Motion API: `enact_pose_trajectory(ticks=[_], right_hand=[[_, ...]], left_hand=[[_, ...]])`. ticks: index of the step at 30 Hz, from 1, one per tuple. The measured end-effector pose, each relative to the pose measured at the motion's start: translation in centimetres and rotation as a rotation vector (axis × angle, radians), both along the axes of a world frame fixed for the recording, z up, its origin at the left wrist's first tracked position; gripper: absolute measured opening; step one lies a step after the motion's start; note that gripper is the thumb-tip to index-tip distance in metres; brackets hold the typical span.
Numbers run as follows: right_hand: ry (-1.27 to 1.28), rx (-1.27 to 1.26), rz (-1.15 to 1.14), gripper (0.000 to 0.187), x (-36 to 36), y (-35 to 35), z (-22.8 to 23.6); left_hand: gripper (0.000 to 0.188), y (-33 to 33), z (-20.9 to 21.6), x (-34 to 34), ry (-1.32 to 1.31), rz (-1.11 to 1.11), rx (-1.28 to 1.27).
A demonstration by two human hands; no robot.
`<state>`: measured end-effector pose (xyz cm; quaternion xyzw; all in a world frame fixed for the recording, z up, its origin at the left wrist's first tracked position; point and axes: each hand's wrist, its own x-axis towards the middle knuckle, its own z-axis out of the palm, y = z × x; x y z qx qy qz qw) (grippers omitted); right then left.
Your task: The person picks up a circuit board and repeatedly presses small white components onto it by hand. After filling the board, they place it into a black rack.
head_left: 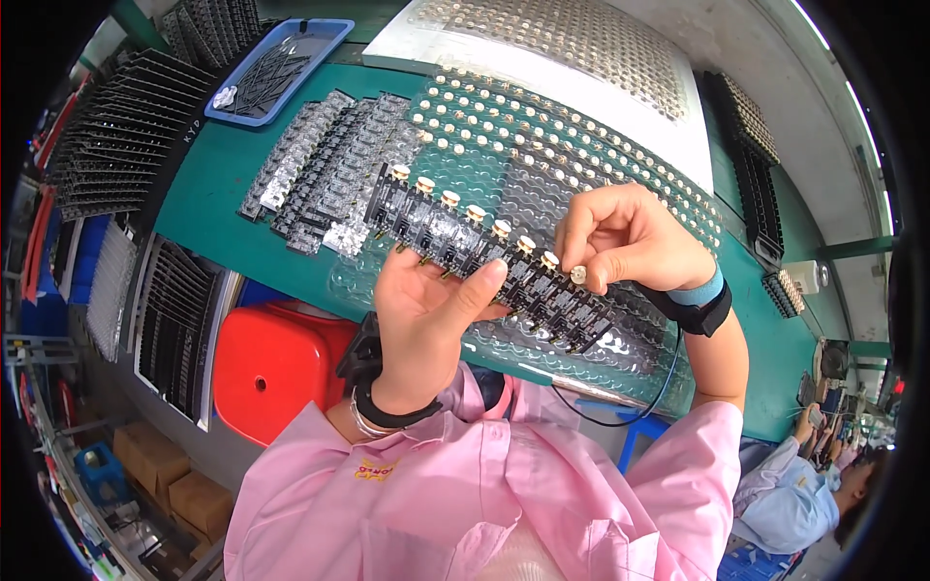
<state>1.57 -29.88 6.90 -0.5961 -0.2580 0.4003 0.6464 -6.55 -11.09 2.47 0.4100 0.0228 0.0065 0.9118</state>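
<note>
My left hand grips a long black circuit board panel from below, its thumb lying over the front edge. Along the panel's far edge stands a row of small round white-and-gold parts. At the right part of that row, my right hand pinches one small round cream-coloured component between thumb and forefinger, at the panel's edge. Whether it touches the board I cannot tell. Beneath and beyond the panel, a clear plastic blister tray carries rows of similar round components.
Stacked board panels lie left on the green table. A blue tray holds thin black strips. Racks of dark panels stand far left, a red stool below. A cable hangs from my right wristband. Another person sits at right.
</note>
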Motion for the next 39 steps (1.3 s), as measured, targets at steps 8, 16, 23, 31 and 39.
enact_pose_trajectory(ticks=[8,16,23,31,39], right_hand=[[0.007,0.008,-0.063,0.022,-0.3,0.1,0.2],[-0.039,0.119,-0.048,0.019,-0.2,0.4,-0.2],[-0.060,0.128,-0.046,0.013,-0.2,0.5,-0.1],[-0.072,0.060,-0.030,0.012,-0.1,0.7,0.4],[-0.054,-0.027,-0.036,0.013,0.1,1.1,0.6]], left_hand=[[0.029,0.1,0.0,0.0,0.010,-0.014,-0.014],[0.027,-0.1,0.2,-0.1,0.007,-0.009,-0.022],[0.027,-0.1,0.0,-0.1,0.004,-0.019,-0.015],[0.026,-0.2,0.0,0.0,0.020,0.004,0.001],[0.027,0.1,-0.8,0.3,0.027,0.007,0.024]])
